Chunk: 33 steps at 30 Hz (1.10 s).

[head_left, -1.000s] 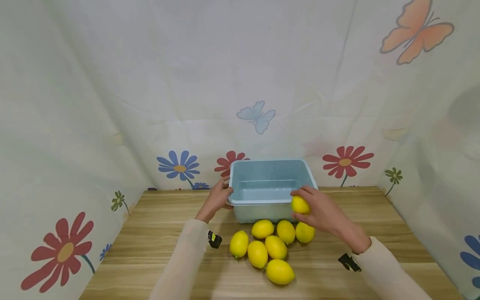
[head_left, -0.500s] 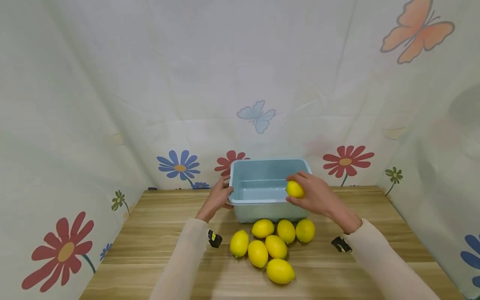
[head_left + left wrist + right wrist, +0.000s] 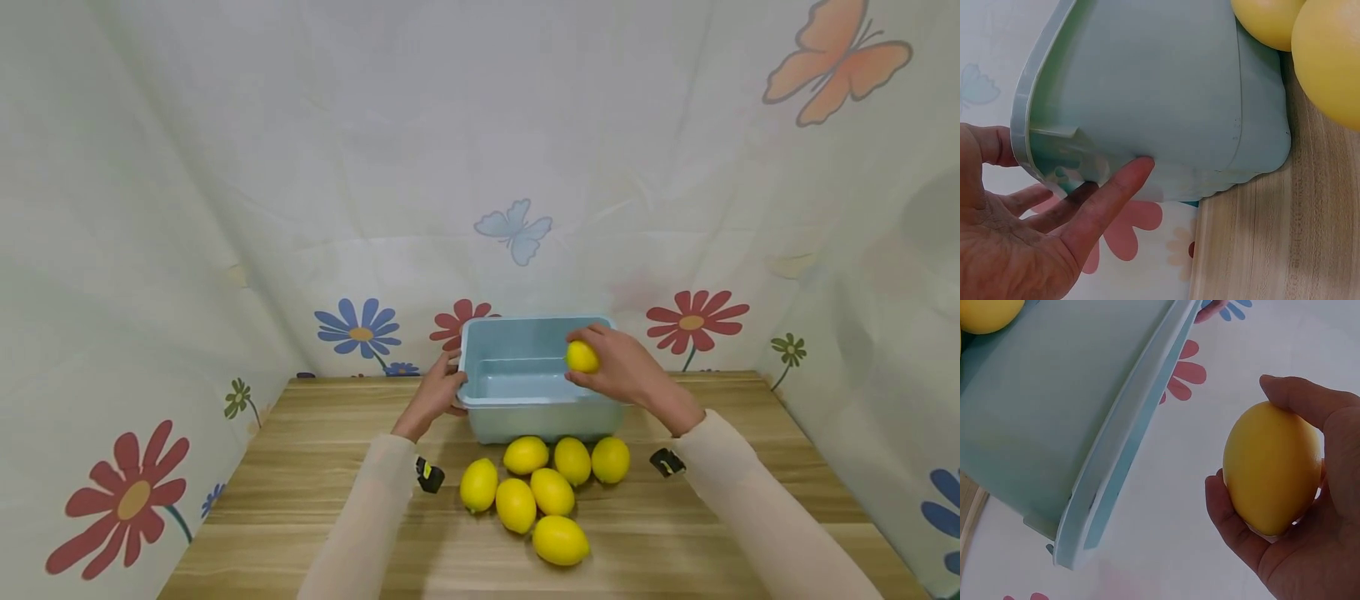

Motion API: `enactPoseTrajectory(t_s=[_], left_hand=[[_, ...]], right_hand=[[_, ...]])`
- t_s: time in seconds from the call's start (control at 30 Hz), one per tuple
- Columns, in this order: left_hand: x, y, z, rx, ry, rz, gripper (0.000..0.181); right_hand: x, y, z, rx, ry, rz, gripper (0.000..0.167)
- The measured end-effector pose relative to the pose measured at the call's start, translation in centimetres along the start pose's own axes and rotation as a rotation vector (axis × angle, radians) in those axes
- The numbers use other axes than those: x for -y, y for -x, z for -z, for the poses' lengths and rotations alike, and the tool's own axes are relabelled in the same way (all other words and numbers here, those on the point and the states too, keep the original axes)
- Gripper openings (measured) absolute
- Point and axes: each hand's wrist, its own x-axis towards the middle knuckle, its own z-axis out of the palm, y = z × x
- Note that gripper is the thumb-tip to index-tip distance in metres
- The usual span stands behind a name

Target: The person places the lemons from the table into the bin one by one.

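Observation:
A light blue plastic bin [image 3: 540, 423] stands upright at the back of the table, its inside bare where visible. At its left end my left hand [image 3: 432, 397] grips the rim; in the left wrist view the thumb is at the rim and the fingers [image 3: 1110, 203] reach along the outer wall. My right hand [image 3: 628, 367] holds a yellow lemon [image 3: 582, 357] over the bin's right part. Thumb and fingers pinch this lemon [image 3: 1272, 467] above rim height in the right wrist view. Several lemons [image 3: 552, 492] lie grouped in front of the bin.
The wood-grain table [image 3: 300, 492] ends at a pale curtain [image 3: 390, 167] printed with flowers and butterflies, which also closes off both sides. The nearest lemon [image 3: 561, 541] lies toward the table's front. Lemons in the back row sit close to the bin's front wall.
My right hand has carried its lemon up and to the left, from the bin's front right edge to over its opening. The left hand has stayed on the rim.

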Motion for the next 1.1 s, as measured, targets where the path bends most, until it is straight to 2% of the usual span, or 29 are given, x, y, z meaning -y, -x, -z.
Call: enactPoseTrajectory(t_s=[0.47, 0.73, 1.1], left_hand=[[-0.1, 0.3, 0.0, -0.005, -0.018, 0.016, 0.056], [-0.2, -0.2, 0.2, 0.016, 0.008, 0.024, 0.056], [-0.3, 0.2, -0.1, -0.017, -0.022, 0.023, 0.055]], right_hand=[[-0.8, -2.4, -0.4, 0.053, 0.004, -0.048, 0.051], [-1.6, -4.2, -0.8, 0.093, 0.021, -0.092, 0.053], [-1.7, -5.5, -1.1, 0.135, 0.018, -0.097, 0.051]])
